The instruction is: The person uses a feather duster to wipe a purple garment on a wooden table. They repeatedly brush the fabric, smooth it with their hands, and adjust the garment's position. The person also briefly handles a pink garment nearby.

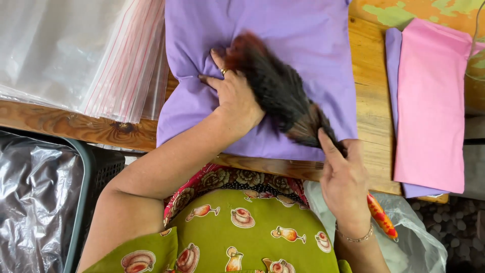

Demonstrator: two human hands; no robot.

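Closest to the camera, the right hand (345, 184) was closed around the orange patterned handle (381, 218) of a feather duster (280, 93), index finger stretched along its neck. Its dark bristles lay across a folded lilac cloth (298, 30) at the wooden table's (371, 101) near edge. Pressing flat on that cloth just beside the bristles, the left hand (233, 93) had its fingers spread and gripped nothing. Clear zip bags (91, 55) sat toward the table's left end, and a pink cloth (429, 101) lay over another lilac piece toward its right end.
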